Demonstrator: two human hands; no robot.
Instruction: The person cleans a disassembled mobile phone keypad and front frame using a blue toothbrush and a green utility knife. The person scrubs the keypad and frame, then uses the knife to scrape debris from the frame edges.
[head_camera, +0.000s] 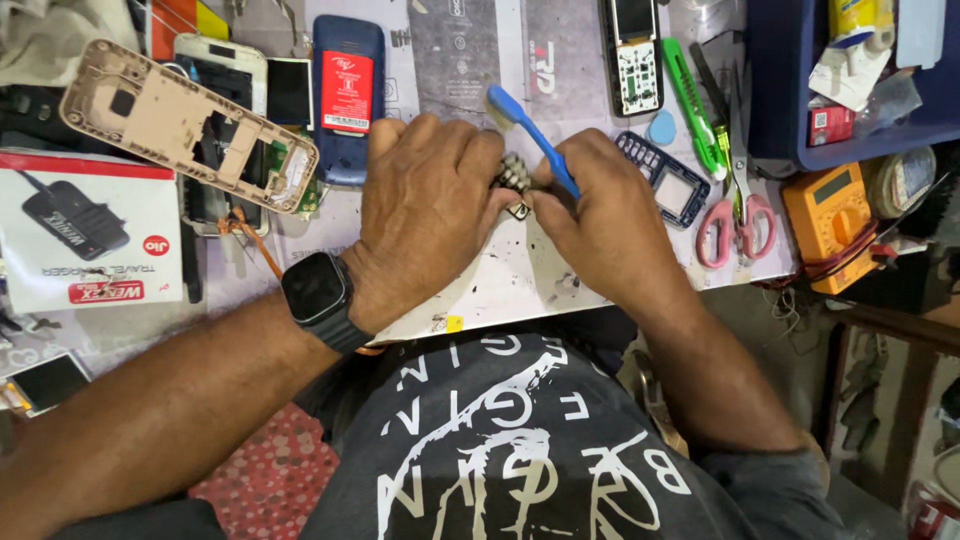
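Note:
My left hand (425, 215) grips a small phone circuit board with keypad contacts (514, 180), mostly hidden under my fingers, just above the white work mat (500, 280). My right hand (600, 215) holds a blue toothbrush (535, 135) whose handle slants up to the left, its lower end at the board. Both hands meet at the middle of the bench. A black smartwatch (318, 293) sits on my left wrist.
A beige phone back frame (185, 125), a blue phone (348, 95) and a white charger box (85, 235) lie left. A keypad phone (634, 55), green cutter (695, 105), dark phone front cover (665, 178), pink scissors (735, 215), orange multimeter (830, 220) and blue tray (850, 120) lie right.

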